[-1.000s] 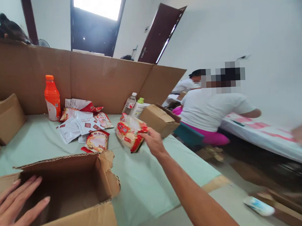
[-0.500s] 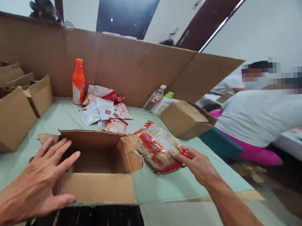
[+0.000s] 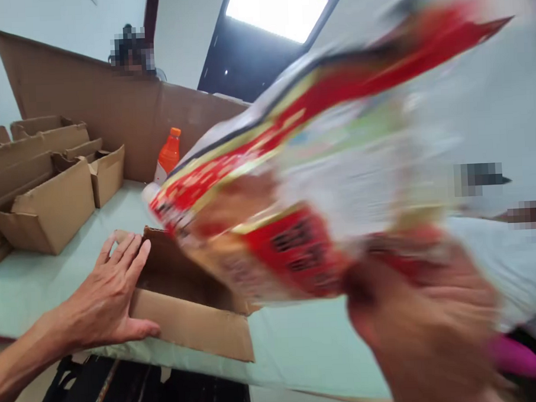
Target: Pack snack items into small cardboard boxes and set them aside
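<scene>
Red-and-yellow snack packet, blurred w/ motion, fills most of the view, raised close to the camera above the open cardboard box. Right hand grips the packet's lower end, fingers clenched on it; also blurred. Left hand lies flat w/ fingers spread on the box's left flap and near wall, not gripping anything. Box sits near the front edge of the desk, covered in pale green cloth. Orange bottle stands further back, partly behind the packet. Empty cartons stacked at left. Tall cardboard sheet along the back, a person's head above it.
</scene>
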{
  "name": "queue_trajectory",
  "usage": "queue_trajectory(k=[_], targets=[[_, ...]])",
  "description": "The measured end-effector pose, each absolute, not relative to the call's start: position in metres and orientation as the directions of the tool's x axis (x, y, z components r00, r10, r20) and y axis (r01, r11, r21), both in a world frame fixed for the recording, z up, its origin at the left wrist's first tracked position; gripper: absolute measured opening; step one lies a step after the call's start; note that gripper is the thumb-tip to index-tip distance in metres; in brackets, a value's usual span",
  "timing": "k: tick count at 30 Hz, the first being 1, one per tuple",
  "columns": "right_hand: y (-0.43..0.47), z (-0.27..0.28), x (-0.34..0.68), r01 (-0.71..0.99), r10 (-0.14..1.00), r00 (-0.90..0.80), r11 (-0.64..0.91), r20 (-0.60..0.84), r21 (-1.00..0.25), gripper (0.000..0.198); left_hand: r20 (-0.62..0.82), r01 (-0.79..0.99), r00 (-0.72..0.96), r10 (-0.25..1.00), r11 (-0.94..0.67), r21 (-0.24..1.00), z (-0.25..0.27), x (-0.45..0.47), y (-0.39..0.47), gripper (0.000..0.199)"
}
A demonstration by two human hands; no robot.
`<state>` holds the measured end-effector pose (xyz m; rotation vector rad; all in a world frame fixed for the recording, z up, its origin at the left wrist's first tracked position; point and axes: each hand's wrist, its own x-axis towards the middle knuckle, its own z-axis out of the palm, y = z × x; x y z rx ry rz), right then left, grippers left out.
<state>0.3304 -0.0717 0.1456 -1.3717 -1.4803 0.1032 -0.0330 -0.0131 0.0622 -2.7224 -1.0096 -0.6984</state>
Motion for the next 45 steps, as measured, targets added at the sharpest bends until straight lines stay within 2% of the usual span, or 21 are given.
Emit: queue_trajectory(k=[2, 4, 6, 9, 12, 14, 16, 20, 23, 26, 28, 30, 33, 36, 39, 42, 45], targets=[[-0.06, 0.136, 0.297, 0.676, 0.751, 0.185, 0.371, 0.634, -0.636, 0.017, 0.521, 0.69, 0.598, 0.61, -0.722, 0.054, 0.054, -0.034, -0.017, 0.121], [-0.051, 0.125, 0.282, 0.716, 0.839, 0.027, 0.364, 0.544, -0.596, 0.017, 0.546, 0.722, 0.545, 0.636, -0.687, 0.08, 0.044, -0.035, -0.021, 0.128], [-0.044, 0.118, 0.279, 0.768, 0.928, -0.181, 0.341, 0.327, -0.543, 0.015, 0.561, 0.744, 0.495, 0.664, -0.658, 0.122, 0.035, -0.037, -0.025, 0.133], [-0.038, 0.121, 0.277, 0.871, 0.938, -0.344, 0.33, 0.026, -0.363, 0.014, 0.555, 0.744, 0.459, 0.693, -0.642, 0.187, 0.028, -0.039, -0.026, 0.128], [-0.036, 0.137, 0.265, 0.934, 0.899, -0.357, 0.351, -0.253, -0.071, 0.009, 0.546, 0.717, 0.489, 0.68, -0.67, 0.192, 0.028, -0.041, -0.025, 0.12], [-0.033, 0.147, 0.252, 0.933, 0.876, -0.306, 0.354, -0.373, 0.068, 0.011, 0.547, 0.706, 0.491, 0.678, -0.677, 0.207, 0.028, -0.042, -0.025, 0.115], [-0.027, 0.15, 0.238, 0.926, 0.883, -0.247, 0.336, -0.398, 0.17, 0.008, 0.548, 0.695, 0.489, 0.679, -0.682, 0.225, 0.027, -0.041, -0.024, 0.109], [-0.01, 0.133, 0.221, 0.869, 0.867, -0.262, 0.403, -0.423, 0.287, 0.022, 0.563, 0.664, 0.484, 0.67, -0.7, 0.263, 0.027, -0.037, -0.024, 0.098], [-0.005, 0.127, 0.221, 0.845, 0.849, -0.339, 0.464, -0.406, 0.264, 0.023, 0.576, 0.65, 0.43, 0.695, -0.681, 0.337, 0.028, -0.039, -0.026, 0.096], [-0.016, 0.139, 0.227, 0.868, 0.896, -0.401, 0.438, -0.192, 0.233, 0.018, 0.595, 0.6, 0.325, 0.735, -0.647, 0.471, 0.028, -0.046, -0.028, 0.093], [-0.025, 0.146, 0.227, 0.876, 0.891, -0.447, 0.454, -0.083, 0.161, 0.016, 0.609, 0.511, 0.256, 0.751, -0.64, 0.574, 0.026, -0.053, -0.029, 0.084], [-0.028, 0.145, 0.222, 0.855, 0.858, -0.501, 0.511, -0.116, 0.086, 0.016, 0.614, 0.423, 0.213, 0.76, -0.638, 0.644, 0.022, -0.058, -0.029, 0.075], [-0.019, 0.133, 0.215, 0.819, 0.789, -0.552, 0.573, -0.271, 0.001, 0.029, 0.598, 0.367, 0.229, 0.768, -0.637, 0.678, 0.015, -0.062, -0.029, 0.076], [-0.009, 0.129, 0.218, 0.795, 0.731, -0.596, 0.595, -0.334, -0.116, 0.04, 0.594, 0.334, 0.288, 0.751, -0.66, 0.672, 0.014, -0.059, -0.028, 0.081], [-0.011, 0.14, 0.237, 0.79, 0.751, -0.61, 0.554, -0.253, -0.261, 0.038, 0.601, 0.311, 0.362, 0.713, -0.7, 0.643, 0.021, -0.051, -0.022, 0.081], [-0.016, 0.15, 0.263, 0.791, 0.841, -0.54, 0.489, -0.043, -0.367, 0.036, 0.655, 0.313, 0.45, 0.607, -0.794, 0.52, 0.029, -0.041, -0.013, 0.077], [-0.013, 0.146, 0.284, 0.829, 0.881, -0.474, 0.445, -0.004, -0.338, 0.041, 0.724, 0.319, 0.503, 0.473, -0.879, 0.353, 0.031, -0.035, -0.004, 0.074]])
